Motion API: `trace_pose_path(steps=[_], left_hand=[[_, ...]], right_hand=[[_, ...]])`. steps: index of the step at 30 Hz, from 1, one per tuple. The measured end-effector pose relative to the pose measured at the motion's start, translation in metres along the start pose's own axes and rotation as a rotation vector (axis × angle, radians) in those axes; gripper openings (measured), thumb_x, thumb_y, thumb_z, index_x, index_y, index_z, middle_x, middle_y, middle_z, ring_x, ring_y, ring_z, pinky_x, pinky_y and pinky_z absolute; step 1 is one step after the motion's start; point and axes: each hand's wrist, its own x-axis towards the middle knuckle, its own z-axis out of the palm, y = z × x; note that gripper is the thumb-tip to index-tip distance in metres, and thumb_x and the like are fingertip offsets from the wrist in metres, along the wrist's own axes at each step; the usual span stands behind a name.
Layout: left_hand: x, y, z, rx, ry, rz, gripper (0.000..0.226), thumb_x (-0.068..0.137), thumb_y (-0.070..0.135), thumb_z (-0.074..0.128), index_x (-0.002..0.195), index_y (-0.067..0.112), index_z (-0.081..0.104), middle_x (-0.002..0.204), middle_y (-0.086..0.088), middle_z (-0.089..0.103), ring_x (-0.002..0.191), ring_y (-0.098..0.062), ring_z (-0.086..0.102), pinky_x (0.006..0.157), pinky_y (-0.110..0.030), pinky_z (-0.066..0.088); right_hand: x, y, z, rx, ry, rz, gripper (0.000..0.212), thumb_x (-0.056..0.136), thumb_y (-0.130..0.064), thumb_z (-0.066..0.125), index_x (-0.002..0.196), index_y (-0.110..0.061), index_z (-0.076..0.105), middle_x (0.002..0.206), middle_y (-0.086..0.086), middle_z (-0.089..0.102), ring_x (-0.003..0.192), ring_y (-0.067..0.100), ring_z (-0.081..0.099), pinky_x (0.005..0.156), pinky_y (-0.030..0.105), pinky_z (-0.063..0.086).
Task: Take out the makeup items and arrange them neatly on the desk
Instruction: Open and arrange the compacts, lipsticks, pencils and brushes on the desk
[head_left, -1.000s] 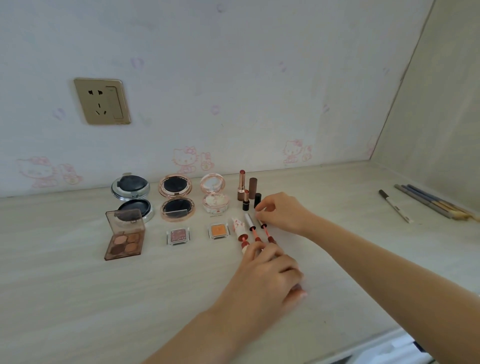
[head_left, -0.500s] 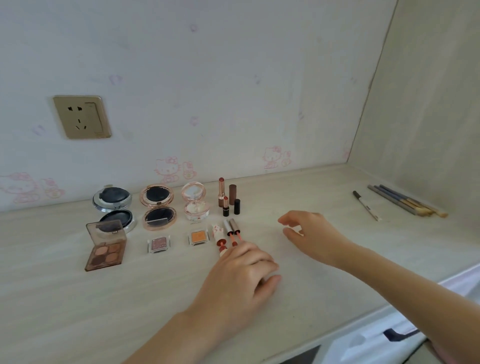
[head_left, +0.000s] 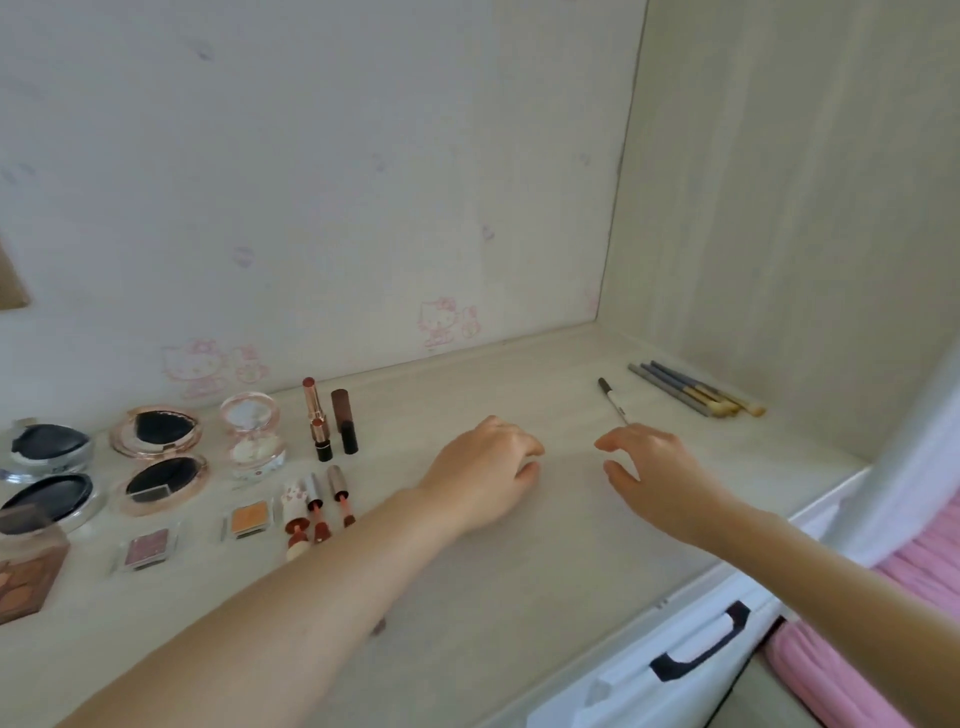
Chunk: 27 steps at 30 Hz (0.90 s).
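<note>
Your makeup items (head_left: 311, 467) sit in tidy rows at the desk's (head_left: 519, 597) left; the pen (head_left: 613, 401) and brushes (head_left: 696, 389) lie apart at right, likely next. Your left hand (head_left: 483, 467) rests loosely curled, holding nothing; your right hand (head_left: 654, 467) hovers open-fingered, empty, near the pen, needing a pinch.

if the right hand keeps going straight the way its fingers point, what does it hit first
Probably the pen. The right hand hovers open, fingers aimed up and left toward the pen's near tip, which lies just beyond the fingertips. The brushes lie farther right, off that line. Depth is uncertain.
</note>
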Motion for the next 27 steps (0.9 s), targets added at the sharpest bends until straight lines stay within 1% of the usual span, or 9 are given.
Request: trace_pose_path(steps=[2,6,10,14,17,19,21,24,27], left_hand=[[0.026,0.004,0.009,0.001,-0.034,0.001,0.028,0.095,0.025,0.044,0.114,0.016,0.063,0.119,-0.002,0.062,0.116,-0.022,0.047,0.094,-0.038,0.045],[0.075,0.010,0.027,-0.009,-0.081,-0.012,0.038,0.097,0.023,0.041,0.132,0.017,0.053,0.135,-0.005,0.053,0.125,-0.025,0.043,0.101,-0.041,0.041],[0.120,0.013,0.041,0.039,-0.131,-0.012,0.042,0.098,0.019,0.039,0.140,0.019,0.042,0.142,-0.005,0.043,0.129,-0.026,0.038,0.104,-0.041,0.038],[0.159,0.017,0.047,0.090,-0.170,0.026,0.056,0.095,0.003,0.037,0.147,0.022,0.030,0.151,-0.003,0.033,0.135,-0.026,0.034,0.106,-0.042,0.036],[0.177,0.014,0.050,0.139,-0.220,0.072,0.068,0.091,-0.008,0.033,0.150,0.023,0.023,0.157,0.000,0.022,0.141,-0.024,0.025,0.111,-0.040,0.030],[0.183,0.011,0.051,0.178,-0.256,0.101,0.066,0.092,-0.007,0.033,0.150,0.024,0.025,0.157,0.001,0.022,0.143,-0.022,0.022,0.114,-0.039,0.027],[0.186,0.008,0.052,0.223,-0.271,0.135,0.056,0.094,-0.003,0.035,0.144,0.022,0.037,0.152,0.001,0.032,0.140,-0.021,0.027,0.111,-0.041,0.031],[0.185,0.004,0.051,0.251,-0.249,0.131,0.043,0.093,0.000,0.036,0.129,0.018,0.051,0.134,-0.003,0.050,0.128,-0.023,0.042,0.099,-0.043,0.042],[0.177,-0.001,0.048,0.269,-0.184,0.129,0.031,0.094,0.003,0.039,0.116,0.015,0.057,0.118,-0.006,0.056,0.116,-0.025,0.049,0.088,-0.043,0.047]], right_hand=[[0.007,0.015,-0.003,-0.017,0.016,0.027,0.031,0.096,-0.022,0.051,0.125,-0.016,0.057,0.124,0.000,0.058,0.114,0.017,0.052,0.096,0.023,0.038],[0.023,0.041,-0.008,-0.050,0.068,0.130,0.030,0.095,-0.025,0.049,0.123,-0.020,0.057,0.121,0.000,0.058,0.112,0.020,0.053,0.092,0.033,0.047],[0.045,0.057,-0.005,-0.017,0.078,0.231,0.033,0.094,-0.028,0.051,0.125,-0.018,0.056,0.120,0.002,0.060,0.108,0.022,0.056,0.083,0.031,0.047],[0.062,0.062,0.002,-0.025,0.058,0.304,0.038,0.093,-0.037,0.051,0.127,-0.019,0.055,0.120,0.002,0.060,0.108,0.023,0.057,0.083,0.032,0.048],[0.069,0.061,0.006,-0.068,0.055,0.317,0.034,0.092,-0.038,0.050,0.120,-0.019,0.058,0.112,0.002,0.061,0.103,0.023,0.058,0.081,0.035,0.051],[0.073,0.061,0.007,-0.082,0.051,0.326,0.029,0.092,-0.036,0.050,0.114,-0.019,0.060,0.108,0.002,0.060,0.100,0.022,0.057,0.080,0.036,0.052],[0.076,0.061,0.008,-0.087,0.048,0.330,0.025,0.093,-0.032,0.049,0.111,-0.019,0.061,0.107,0.002,0.060,0.099,0.022,0.057,0.080,0.037,0.053],[0.077,0.061,0.008,-0.097,0.047,0.323,0.024,0.093,-0.024,0.047,0.110,-0.019,0.063,0.108,0.002,0.060,0.100,0.023,0.056,0.081,0.037,0.053],[0.075,0.060,0.007,-0.101,0.052,0.306,0.024,0.093,-0.020,0.047,0.109,-0.018,0.065,0.108,0.002,0.061,0.100,0.022,0.056,0.079,0.033,0.051]])
